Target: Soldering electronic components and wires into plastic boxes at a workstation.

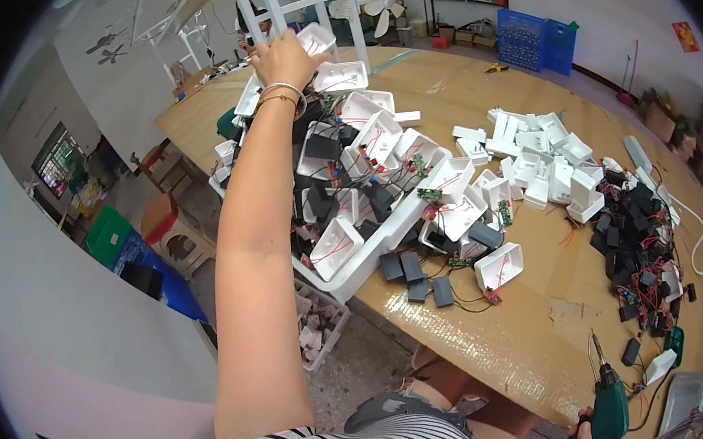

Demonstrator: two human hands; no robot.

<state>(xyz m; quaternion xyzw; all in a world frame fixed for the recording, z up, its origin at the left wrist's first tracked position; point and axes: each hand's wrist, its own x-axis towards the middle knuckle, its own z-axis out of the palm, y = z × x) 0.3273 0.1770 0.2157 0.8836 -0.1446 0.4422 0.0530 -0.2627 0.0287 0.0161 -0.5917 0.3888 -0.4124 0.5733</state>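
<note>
Head cam: L hand [285,61] was at a white case [318,40], far end of the pile; grip hidden, couldn't tell. R hand [586,429] had fingers wrapped round the green tool [612,408], lower R. Tangled wires [375,144] might've torn if tugged. Tool's long axis ran near-upright in view, tip pointing away from the body.

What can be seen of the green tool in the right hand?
The green tool is gun-shaped and plastic-looking, with a dark collar and a slim metal tip pointing up the picture, a thin prong beside it. The right hand grips its handle near the closer edge of the table. Whether it touches the table is unclear.
</note>
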